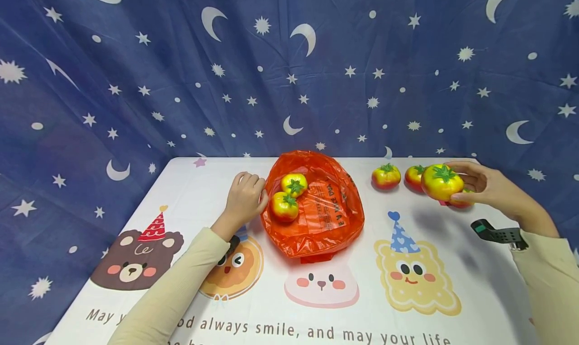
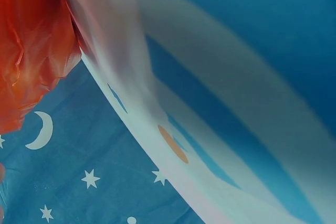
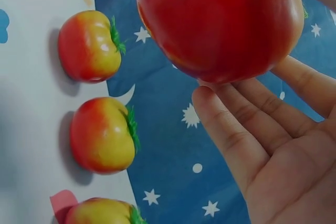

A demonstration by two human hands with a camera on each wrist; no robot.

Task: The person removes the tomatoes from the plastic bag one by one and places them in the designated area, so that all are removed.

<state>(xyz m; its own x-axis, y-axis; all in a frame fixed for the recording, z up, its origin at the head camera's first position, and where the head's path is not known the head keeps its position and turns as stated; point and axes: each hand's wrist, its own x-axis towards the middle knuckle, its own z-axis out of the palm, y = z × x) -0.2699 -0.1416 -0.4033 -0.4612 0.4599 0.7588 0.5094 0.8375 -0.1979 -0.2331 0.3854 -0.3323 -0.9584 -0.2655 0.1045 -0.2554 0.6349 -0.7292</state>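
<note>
My right hand point(image 1: 493, 192) holds a yellow-and-red tomato point(image 1: 441, 183) with a green leafy top between thumb and fingers, lifted above the table. In the right wrist view the same tomato point(image 3: 220, 24) shows its red underside above the fingers point(image 3: 236, 135). Three like tomatoes lie on the table by that hand: one tomato point(image 1: 386, 178), a second partly covered, a third mostly hidden. My left hand point(image 1: 244, 198) grips the left rim of an open red plastic bag point(image 1: 321, 204). Inside the bag, at its left, lie two tomatoes, an upper tomato point(image 1: 294, 185) and a lower tomato point(image 1: 284, 208).
A white tablecloth point(image 1: 267, 305) with printed cartoon figures and lettering covers the table. Behind the table hangs a dark blue curtain point(image 1: 244, 74) with white moons and stars. A small red patch shows beneath the tomato nearest point(image 3: 102, 213) in the right wrist view.
</note>
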